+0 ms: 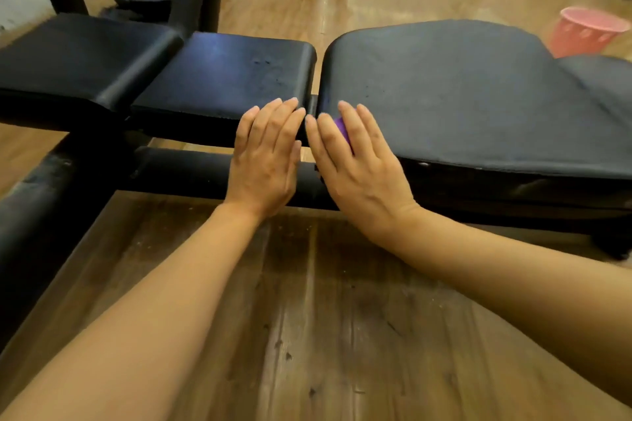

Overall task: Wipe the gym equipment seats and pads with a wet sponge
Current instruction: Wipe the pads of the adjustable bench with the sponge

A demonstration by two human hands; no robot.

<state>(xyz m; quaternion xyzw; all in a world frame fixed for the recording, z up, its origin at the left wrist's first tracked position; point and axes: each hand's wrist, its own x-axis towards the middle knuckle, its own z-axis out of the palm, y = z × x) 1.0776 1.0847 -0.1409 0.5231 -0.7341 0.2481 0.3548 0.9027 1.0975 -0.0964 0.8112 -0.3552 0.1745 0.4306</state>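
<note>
Nearest you, both forearms reach over the wooden floor (307,335) toward the bench; your left hand (263,161) lies flat, fingers straight, on the near edge of the middle pad (222,75), holding nothing; your right hand (355,164) presses the purple sponge (342,128) against the near left corner of the wide seat pad (461,89), fingers extended over it, only a sliver showing between them; the narrow gap between the two pads sits right between your hands; that sponge looks soft, light and squashy, likely slippery when wet, so I'd say keep the palm flat on its back rather than pinching an edge; a pink bucket (588,32) stands on the floor beyond the seat's far right corner.
</note>
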